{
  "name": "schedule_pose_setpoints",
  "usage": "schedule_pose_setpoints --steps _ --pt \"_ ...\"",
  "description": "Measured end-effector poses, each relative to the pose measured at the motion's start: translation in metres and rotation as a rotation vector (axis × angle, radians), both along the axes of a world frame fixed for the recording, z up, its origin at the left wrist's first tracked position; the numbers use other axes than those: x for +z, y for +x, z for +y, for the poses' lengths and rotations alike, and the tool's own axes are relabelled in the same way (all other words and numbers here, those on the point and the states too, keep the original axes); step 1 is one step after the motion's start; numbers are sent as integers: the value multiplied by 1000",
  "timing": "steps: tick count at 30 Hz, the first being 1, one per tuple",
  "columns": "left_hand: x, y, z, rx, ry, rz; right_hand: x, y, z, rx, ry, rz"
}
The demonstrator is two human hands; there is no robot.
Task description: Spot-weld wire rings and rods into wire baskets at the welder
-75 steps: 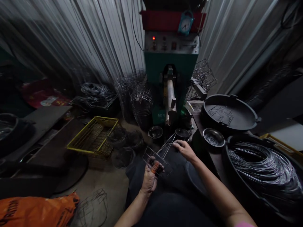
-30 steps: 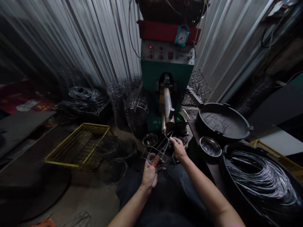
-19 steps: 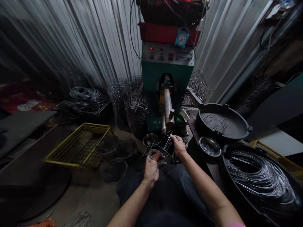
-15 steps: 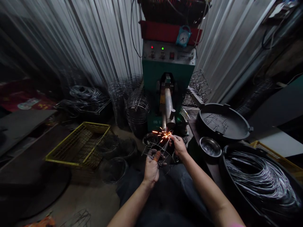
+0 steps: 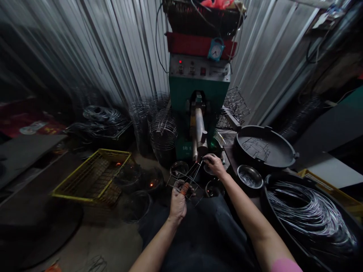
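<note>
One wire frame (image 5: 190, 177) was clasped in the left hand (image 5: 178, 198), narrow end toward 12 o'clock, just under the metal arm (image 5: 200, 122). Right hand (image 5: 214, 166) at 2 o'clock, beside that end; could not tell whether it gripped wire. Judged risks: slack left grip could skew the frame; hot metal could burn bare skin. Steel bowl (image 5: 179, 162) crowded 11 o'clock; yellow crate (image 5: 93, 155), 9 o'clock, stood clear.

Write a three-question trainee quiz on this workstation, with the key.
1. Which of the person's hands grips the wire frame and has an orange wrap on it, left or right?
2. True or false: the lit indicator lamp on the control panel is green.
3. Fill in: the clock above that panel has a ____ case.

Key:
1. The left hand.
2. False; the indicator lamp is red.
3. Light blue.
</note>
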State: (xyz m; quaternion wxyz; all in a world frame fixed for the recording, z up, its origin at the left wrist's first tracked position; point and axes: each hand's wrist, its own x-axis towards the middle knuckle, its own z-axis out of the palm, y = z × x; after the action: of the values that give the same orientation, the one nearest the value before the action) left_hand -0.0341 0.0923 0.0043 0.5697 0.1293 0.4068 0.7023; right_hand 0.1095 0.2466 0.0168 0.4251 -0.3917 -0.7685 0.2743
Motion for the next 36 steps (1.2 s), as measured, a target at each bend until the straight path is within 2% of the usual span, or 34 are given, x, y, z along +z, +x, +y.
schedule_pose_setpoints --steps 4,10,14,17,19,22,25,28,30,32,34,36 --pt "3 -6 1 -6 17 8 7 -4 8 82 47 -134" --pt "2 -12 12 2 7 6 13 -5 16 79 48 -211" --pt "4 -21 20 -21 -9 -6 19 -5 22 128 55 -273" --pt "3 -26 21 -56 -6 -9 24 -3 19 140 86 -320" --pt "0 -26 18 -75 5 -22 21 3 8 87 92 -269" --pt "-7 -21 6 -107 6 -48 1 18 -24 -94 -27 -38" --pt "-13 -22 -15 -148 -1 -69 -34 34 -65 -295 -274 220" --pt "-11 -37 -40 -111 6 -60 -71 44 -104 -311 -605 395" --pt "-7 -56 -57 4 6 -53 -92 47 -123 -229 -804 403" --pt "-6 -83 -74 189 -5 -69 -108 44 -133 -157 -863 325" --pt "-12 -118 -96 427 -50 -107 -120 33 -137 -51 -859 219" --pt "-26 -155 -128 689 -143 -140 -127 15 -139 85 -882 139"
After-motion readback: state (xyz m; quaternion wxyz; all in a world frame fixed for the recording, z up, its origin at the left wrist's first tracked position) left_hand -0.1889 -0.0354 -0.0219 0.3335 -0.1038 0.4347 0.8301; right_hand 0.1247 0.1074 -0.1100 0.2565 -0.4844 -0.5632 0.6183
